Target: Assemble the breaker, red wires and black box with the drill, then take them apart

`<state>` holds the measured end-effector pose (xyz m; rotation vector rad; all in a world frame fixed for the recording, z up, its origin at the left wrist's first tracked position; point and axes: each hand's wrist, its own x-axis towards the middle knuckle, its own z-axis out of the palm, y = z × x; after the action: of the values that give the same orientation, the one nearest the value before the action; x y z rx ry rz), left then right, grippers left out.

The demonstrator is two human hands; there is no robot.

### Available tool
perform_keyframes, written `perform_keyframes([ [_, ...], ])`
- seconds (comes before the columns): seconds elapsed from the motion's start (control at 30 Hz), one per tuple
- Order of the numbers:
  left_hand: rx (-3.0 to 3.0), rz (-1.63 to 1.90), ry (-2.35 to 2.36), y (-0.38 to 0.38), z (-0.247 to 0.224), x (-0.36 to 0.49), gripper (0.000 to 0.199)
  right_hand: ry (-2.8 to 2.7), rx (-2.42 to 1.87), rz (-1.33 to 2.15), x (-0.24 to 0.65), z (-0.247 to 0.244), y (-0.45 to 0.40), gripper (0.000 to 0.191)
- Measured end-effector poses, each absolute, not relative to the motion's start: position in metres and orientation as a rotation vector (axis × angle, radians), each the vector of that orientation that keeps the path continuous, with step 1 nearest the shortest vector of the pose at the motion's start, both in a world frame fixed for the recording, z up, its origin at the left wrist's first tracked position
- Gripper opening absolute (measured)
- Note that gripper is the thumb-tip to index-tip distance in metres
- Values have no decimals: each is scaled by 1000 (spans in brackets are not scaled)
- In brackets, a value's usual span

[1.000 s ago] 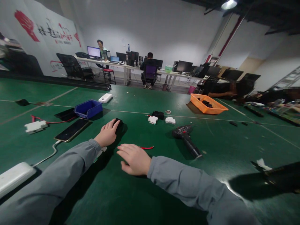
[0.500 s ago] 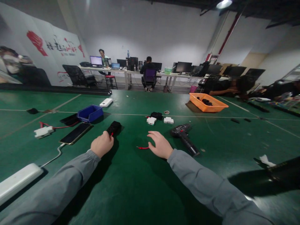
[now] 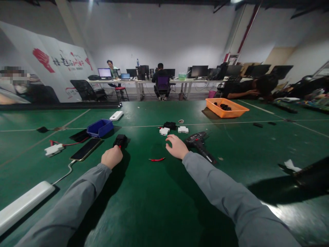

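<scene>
My left hand (image 3: pixel 112 157) is closed on a black block-shaped part (image 3: pixel 120 140), with a bit of red showing by the fingers. My right hand (image 3: pixel 177 146) hovers above the table with its fingers apart and nothing in them. Below and left of it lies a short red wire (image 3: pixel 157 160). Just right of that hand rests a black cordless drill (image 3: pixel 199 144). Beyond it are two white modules, one on the left (image 3: pixel 164 131) and one on the right (image 3: pixel 183 129), and a black part (image 3: pixel 169 125) close behind the left one.
At left stand a blue bin (image 3: pixel 100 128), a phone (image 3: pixel 86 149) on a white cable, a white module with red wire (image 3: pixel 54 149) and a long white power strip (image 3: pixel 25 206). An orange basket (image 3: pixel 227 111) holds black parts. A dark cylinder (image 3: pixel 313 175) lies at right.
My right hand has moved up and away from the red wire, which now lies in full view on the table. My left hand still holds the black part. The camera view has shifted slightly.
</scene>
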<state>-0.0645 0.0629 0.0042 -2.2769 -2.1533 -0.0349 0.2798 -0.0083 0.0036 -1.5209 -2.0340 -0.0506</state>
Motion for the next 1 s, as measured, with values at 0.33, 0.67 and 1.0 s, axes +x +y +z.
perform_keyframes([
  [0.33,-2337,-31,-2207,76,9,-74,42,-2081,-1657,-82,287,4,44,25],
  [0.67,-2327,-106,-2314,69,-1,-71,50,-2076,-1862,-45,285,-29,96,53],
  [1.0,-2310,-59,-2341,64,8,-69,51,-2062,-1932,56,286,-37,87,60],
])
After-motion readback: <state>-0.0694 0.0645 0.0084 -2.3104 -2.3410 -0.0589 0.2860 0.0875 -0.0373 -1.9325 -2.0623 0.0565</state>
